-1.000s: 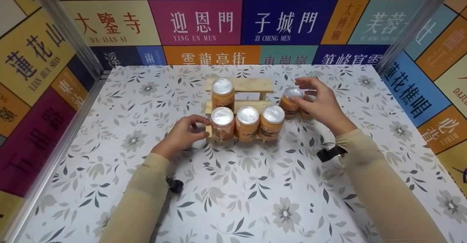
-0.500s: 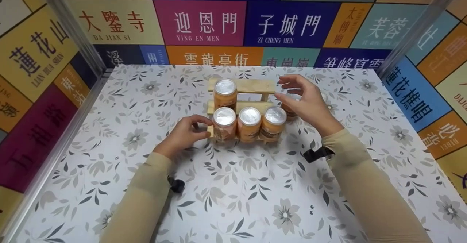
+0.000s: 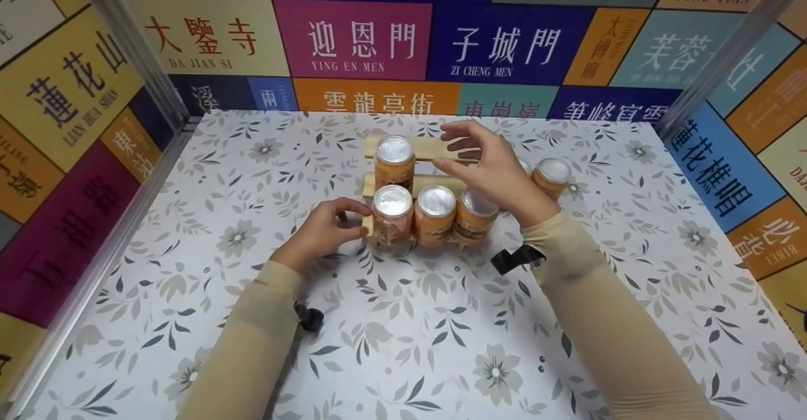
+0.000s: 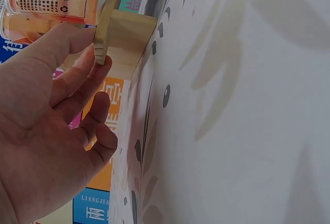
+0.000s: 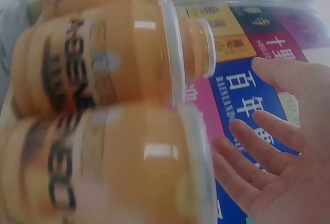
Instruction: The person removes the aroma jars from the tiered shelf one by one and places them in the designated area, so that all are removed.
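Note:
A tiered wooden rack (image 3: 429,147) stands on the table. Three orange cans with silver lids line its front step: a left can (image 3: 392,221), a middle can (image 3: 435,221) and a right can (image 3: 474,226) partly under my right hand. Behind the left one, a fourth can (image 3: 395,164) stands one step higher. My left hand (image 3: 325,229) pinches the left end of the rack's front board (image 4: 101,41) between thumb and fingers. My right hand (image 3: 495,171), fingers spread and holding nothing, hovers over the rack's right side, beside the can lids in the right wrist view.
To the right of the rack, another can (image 3: 551,177) stands on the flower-patterned table (image 3: 429,344). One more can there is mostly hidden behind my right hand. Walls with coloured sign panels (image 3: 353,38) enclose the back and sides.
My right hand has moved left, from the can standing right of the rack to over the rack, without a can. My left hand keeps its place at the board's end.

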{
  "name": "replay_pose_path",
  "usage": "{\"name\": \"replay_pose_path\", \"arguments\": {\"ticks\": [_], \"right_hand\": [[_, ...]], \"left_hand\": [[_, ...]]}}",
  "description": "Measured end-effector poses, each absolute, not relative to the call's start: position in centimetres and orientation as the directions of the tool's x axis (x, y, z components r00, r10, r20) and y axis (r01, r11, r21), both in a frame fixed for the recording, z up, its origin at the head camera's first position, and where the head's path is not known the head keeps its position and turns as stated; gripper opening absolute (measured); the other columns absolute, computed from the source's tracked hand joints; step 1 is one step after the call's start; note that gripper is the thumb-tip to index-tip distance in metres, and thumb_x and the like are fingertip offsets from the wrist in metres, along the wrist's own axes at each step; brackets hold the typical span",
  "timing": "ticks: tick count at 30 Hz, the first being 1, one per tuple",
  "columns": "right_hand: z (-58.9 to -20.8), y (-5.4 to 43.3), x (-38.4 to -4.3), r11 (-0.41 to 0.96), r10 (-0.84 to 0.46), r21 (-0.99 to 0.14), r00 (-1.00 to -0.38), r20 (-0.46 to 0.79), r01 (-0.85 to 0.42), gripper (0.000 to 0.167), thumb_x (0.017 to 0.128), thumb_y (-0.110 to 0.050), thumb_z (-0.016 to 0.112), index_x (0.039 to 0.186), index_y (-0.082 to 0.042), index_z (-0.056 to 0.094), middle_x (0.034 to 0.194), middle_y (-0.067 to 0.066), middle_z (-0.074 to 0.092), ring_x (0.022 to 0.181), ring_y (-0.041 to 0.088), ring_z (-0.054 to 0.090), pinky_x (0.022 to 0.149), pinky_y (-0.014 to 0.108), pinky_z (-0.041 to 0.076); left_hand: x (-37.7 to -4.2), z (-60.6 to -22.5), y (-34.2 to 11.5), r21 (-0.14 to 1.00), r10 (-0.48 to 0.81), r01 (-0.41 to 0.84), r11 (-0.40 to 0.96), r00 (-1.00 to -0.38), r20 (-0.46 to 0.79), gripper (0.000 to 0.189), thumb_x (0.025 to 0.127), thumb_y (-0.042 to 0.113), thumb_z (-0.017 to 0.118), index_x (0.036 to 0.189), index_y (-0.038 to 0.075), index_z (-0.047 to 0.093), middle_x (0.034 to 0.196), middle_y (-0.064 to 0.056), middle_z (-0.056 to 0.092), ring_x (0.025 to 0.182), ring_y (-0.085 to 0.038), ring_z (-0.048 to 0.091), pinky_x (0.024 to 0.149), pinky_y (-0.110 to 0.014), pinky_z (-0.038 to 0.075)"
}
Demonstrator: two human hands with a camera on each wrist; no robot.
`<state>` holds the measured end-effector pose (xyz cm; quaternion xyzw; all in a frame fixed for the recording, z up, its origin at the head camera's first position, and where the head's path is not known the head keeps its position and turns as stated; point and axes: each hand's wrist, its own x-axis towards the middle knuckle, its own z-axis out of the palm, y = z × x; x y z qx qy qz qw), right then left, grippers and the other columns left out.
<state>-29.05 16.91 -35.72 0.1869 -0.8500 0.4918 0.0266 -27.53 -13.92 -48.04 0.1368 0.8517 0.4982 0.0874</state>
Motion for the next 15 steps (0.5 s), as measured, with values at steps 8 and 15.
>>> {"name": "replay_pose_path", "arguments": {"ticks": [8, 15], "right_hand": [[-35.2, 14.2, -29.2, 0.447, -0.328, -0.816, -0.916, 0.231, -0.366, 0.057, 0.09, -0.028, 0.081, 0.14, -0.016, 0.058, 0.139, 0.006, 0.062, 0.125, 0.028, 0.061, 0.108, 0.04, 0.049], [-35.9, 12.7, -29.7, 0.5, -0.377, -0.792, -0.912, 0.165, -0.35, 0.058, 0.09, -0.028, 0.081, 0.142, -0.018, 0.056, 0.142, 0.003, 0.057, 0.126, 0.025, 0.059, 0.109, 0.041, 0.049]], "left_hand": [[-27.7, -47.9, -14.0, 0.875, 0.326, 0.167, 0.455, -0.945, 0.012, 0.03, 0.089, 0.009, 0.078, 0.119, 0.009, 0.073, 0.123, -0.007, 0.071, 0.108, -0.029, 0.058, 0.092, -0.037, 0.046], [-27.6, -48.1, -14.0, 0.874, 0.333, 0.162, 0.459, -0.943, 0.0, 0.031, 0.089, 0.009, 0.077, 0.119, 0.009, 0.073, 0.126, -0.007, 0.071, 0.114, -0.029, 0.058, 0.097, -0.037, 0.045]]}}
